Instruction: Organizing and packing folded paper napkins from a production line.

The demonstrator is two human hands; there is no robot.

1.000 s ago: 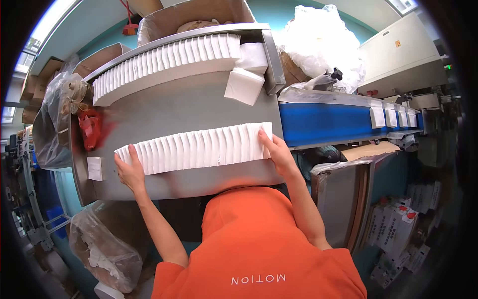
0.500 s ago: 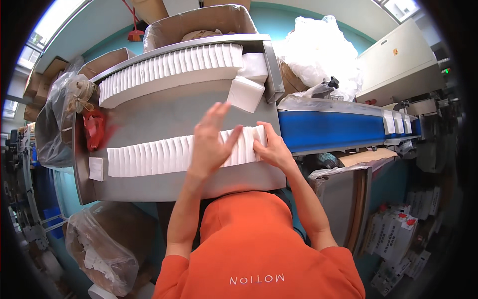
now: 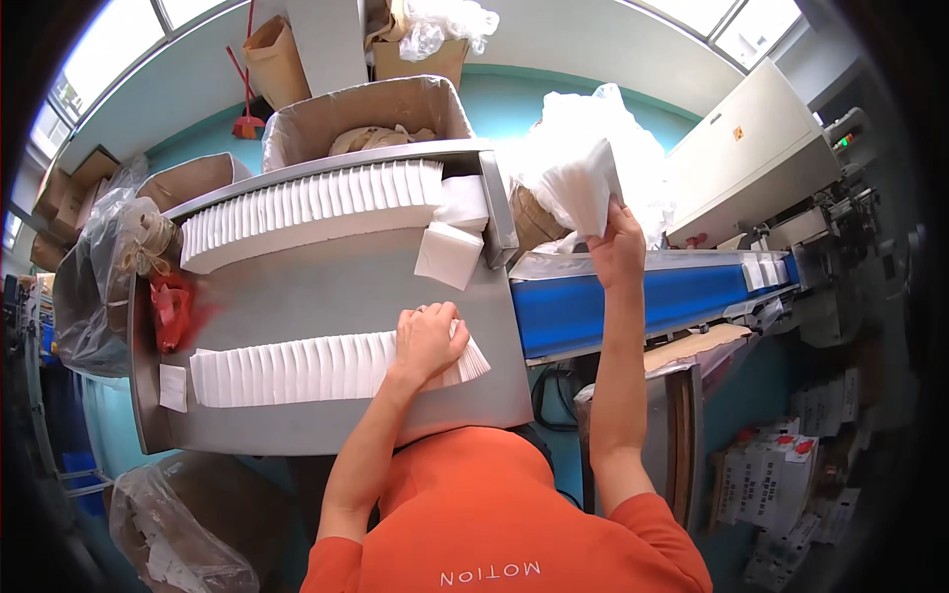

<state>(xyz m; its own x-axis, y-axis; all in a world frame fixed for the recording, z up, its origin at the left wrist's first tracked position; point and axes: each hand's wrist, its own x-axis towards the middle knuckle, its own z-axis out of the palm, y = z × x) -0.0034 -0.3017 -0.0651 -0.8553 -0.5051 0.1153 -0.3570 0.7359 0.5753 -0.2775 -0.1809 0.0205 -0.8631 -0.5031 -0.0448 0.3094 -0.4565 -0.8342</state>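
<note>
My right hand (image 3: 620,252) is raised over the far side of the blue conveyor belt (image 3: 573,316), gripping a fanned stack of white folded paper napkins (image 3: 581,183). On the metal table (image 3: 316,287), a long near row of napkins (image 3: 287,374) stands on edge. My left hand (image 3: 427,341) curls over this row close to its right end, fingers bent around the napkins. Past the hand, the last napkins lean to the right. A second row (image 3: 306,210) runs along the table's far edge. At its right end sit a tilted napkin stack (image 3: 450,255) and another white stack (image 3: 462,201).
Red plastic (image 3: 171,308) and a small white square stack (image 3: 173,387) lie at the table's left end. A raised metal rim (image 3: 499,212) bounds the far right corner. Several napkin stacks (image 3: 766,271) stand on the belt's far end. Behind the table is a lined carton (image 3: 366,109).
My right hand has lifted a napkin stack off the near row's right end and carried it up and away. My left hand has come down onto the row. The whole view has shifted.
</note>
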